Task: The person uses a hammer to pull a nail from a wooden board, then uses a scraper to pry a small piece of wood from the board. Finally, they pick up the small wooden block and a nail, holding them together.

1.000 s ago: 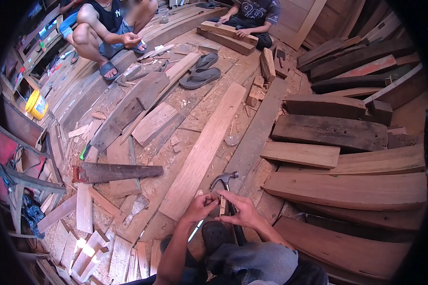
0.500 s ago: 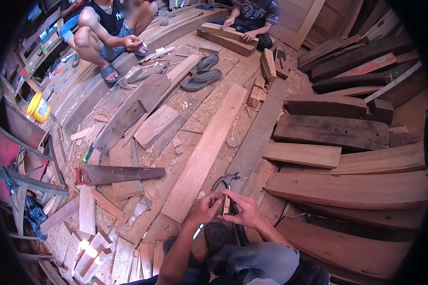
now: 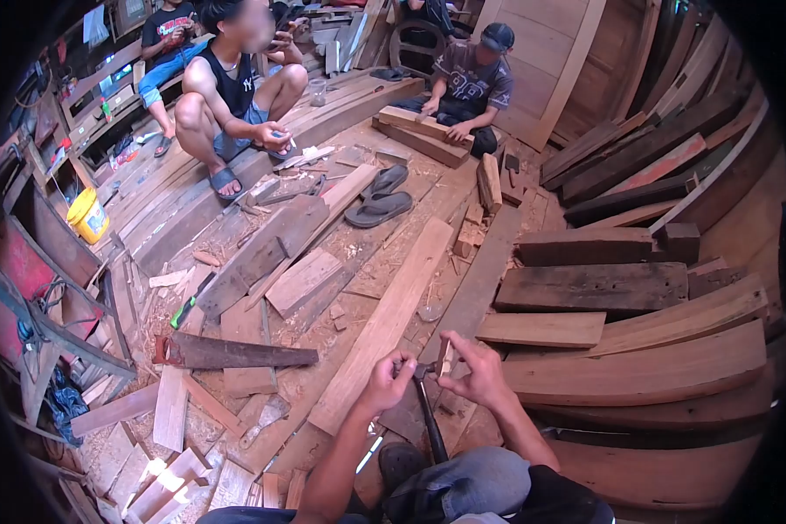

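My right hand is closed on a small light wood piece, thumb and fingers at its ends. To its left, my left hand has thumb and fingertips pinched together; anything between them is too small to make out. Between and below my hands is a hammer, its dark handle pointing towards my lap and its head partly hidden near my fingers. A long pale plank lies on the floor just beyond my left hand.
A handsaw and wood offcuts lie left. Stacked timbers fill the right side. Sandals lie ahead. A crouching person, a seated person with a wood block, and another person are farther off. A yellow bucket stands left.
The view has tilted up, showing more of the people. My hands have moved apart, the wood piece staying in my right hand.
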`<action>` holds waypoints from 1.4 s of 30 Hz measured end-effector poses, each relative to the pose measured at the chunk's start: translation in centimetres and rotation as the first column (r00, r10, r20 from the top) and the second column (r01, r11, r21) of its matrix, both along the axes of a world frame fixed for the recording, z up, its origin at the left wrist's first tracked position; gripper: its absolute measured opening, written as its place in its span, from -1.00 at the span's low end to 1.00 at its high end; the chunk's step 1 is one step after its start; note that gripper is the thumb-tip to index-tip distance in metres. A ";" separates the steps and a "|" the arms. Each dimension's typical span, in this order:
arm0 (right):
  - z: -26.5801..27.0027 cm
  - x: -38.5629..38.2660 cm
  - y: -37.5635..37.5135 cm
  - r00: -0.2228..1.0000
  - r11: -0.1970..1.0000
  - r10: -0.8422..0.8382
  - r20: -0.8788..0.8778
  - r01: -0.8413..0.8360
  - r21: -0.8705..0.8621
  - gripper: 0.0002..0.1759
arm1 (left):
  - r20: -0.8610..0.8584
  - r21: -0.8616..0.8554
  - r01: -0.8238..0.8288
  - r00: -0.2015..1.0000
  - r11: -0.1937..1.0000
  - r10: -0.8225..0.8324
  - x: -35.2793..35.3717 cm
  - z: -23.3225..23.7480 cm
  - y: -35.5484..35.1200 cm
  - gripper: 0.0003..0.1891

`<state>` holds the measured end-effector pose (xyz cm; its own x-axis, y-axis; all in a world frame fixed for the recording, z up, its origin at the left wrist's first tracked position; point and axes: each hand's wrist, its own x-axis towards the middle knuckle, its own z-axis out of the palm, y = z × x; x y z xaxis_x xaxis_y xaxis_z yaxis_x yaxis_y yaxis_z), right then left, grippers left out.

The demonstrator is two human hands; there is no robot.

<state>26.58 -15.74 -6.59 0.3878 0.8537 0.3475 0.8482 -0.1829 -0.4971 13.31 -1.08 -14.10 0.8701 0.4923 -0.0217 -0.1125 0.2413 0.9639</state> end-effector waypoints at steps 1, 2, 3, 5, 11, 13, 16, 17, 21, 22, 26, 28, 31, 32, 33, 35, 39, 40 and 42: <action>1.2 0.0 0.3 1.000 1.000 -0.001 0.007 0.001 0.000 -0.08 | 0.007 0.000 0.001 1.000 1.000 -0.001 0.0 0.8 0.5 -0.91; 2.5 0.0 0.6 0.994 1.000 0.015 -0.112 -0.015 -0.006 -0.07 | 0.011 0.076 0.006 1.000 0.997 -0.007 0.0 1.5 1.1 -0.92; 3.6 0.1 0.8 0.973 1.000 0.027 -0.231 -0.030 -0.008 -0.07 | 0.014 0.153 0.014 1.000 0.988 -0.016 0.2 2.2 1.8 -0.92; 4.7 0.2 1.0 0.950 0.996 0.017 -0.311 -0.044 -0.080 -0.04 | 0.037 0.135 0.050 0.998 0.990 -0.055 0.7 3.6 3.0 -0.94; 7.4 0.0 3.7 0.600 0.934 0.343 -0.723 -0.134 0.332 -0.23 | 0.064 0.269 -0.110 0.993 0.957 0.096 0.6 11.3 7.2 -0.87; 8.1 0.8 4.9 0.490 0.980 0.191 -0.850 -0.138 0.141 -0.37 | 0.135 0.265 -0.152 0.984 0.952 0.120 0.9 13.8 8.2 -0.82; 9.0 0.5 6.3 0.512 0.982 0.115 -0.851 -0.189 0.019 -0.51 | 0.108 0.306 -0.146 0.987 0.941 0.118 0.0 18.4 9.3 -0.77; 9.8 0.2 6.7 0.525 0.975 0.053 -0.849 -0.211 -0.070 -0.54 | 0.110 0.314 -0.146 0.987 0.938 0.117 -0.1 19.4 9.6 -0.77; 12.3 -1.3 9.1 0.718 0.959 0.030 -0.695 -0.216 -0.181 -0.52 | -0.009 0.493 -0.128 0.988 0.860 0.152 -1.0 21.4 9.9 -0.78; 12.4 -1.6 9.7 0.743 0.973 0.067 -0.666 -0.196 -0.120 -0.50 | -0.051 0.574 -0.145 0.976 0.806 0.211 -1.4 21.0 9.8 -0.78; 12.2 -3.6 12.0 0.696 0.977 0.138 -0.705 -0.211 -0.017 -0.55 | -0.078 0.540 -0.291 0.917 0.790 0.391 -4.8 17.9 9.7 -0.75; 11.5 -5.5 12.7 0.579 0.981 0.158 -0.800 -0.185 0.060 -0.59 | -0.089 0.491 -0.310 0.912 0.814 0.401 -6.7 14.5 9.8 -0.75; 10.4 -6.9 13.0 0.558 0.952 0.244 -0.794 -0.293 0.087 -0.60 | -0.240 0.396 -0.290 0.883 0.871 0.403 -8.6 12.8 9.9 -0.77; 10.8 -7.1 12.4 0.525 0.954 0.231 -0.819 -0.287 0.085 -0.60 | -0.192 0.419 -0.273 0.905 0.866 0.379 -9.0 12.1 9.7 -0.77; 10.7 -7.2 12.4 0.513 0.953 0.215 -0.831 -0.296 0.064 -0.60 | -0.148 0.444 -0.257 0.924 0.858 0.353 -9.4 11.8 9.5 -0.78; 10.5 -7.0 12.7 0.581 0.951 0.195 -0.790 -0.309 0.007 -0.60 | -0.172 0.342 -0.254 0.930 0.905 0.326 -9.6 14.0 8.8 -0.78; 9.3 -8.2 12.8 0.734 0.949 0.136 -0.665 -0.289 -0.125 -0.48 | -0.195 0.388 -0.198 0.937 0.900 0.290 -9.7 13.1 9.1 -0.74; 9.0 -8.4 12.8 0.730 0.948 0.136 -0.670 -0.293 -0.126 -0.48 | -0.193 0.450 -0.205 0.928 0.869 0.318 -9.6 13.0 9.2 -0.71; 8.7 -8.4 12.7 0.881 0.971 0.062 -0.469 -0.162 -0.174 -0.48 | -0.205 0.511 -0.231 0.902 0.828 0.379 -9.7 13.1 9.3 -0.70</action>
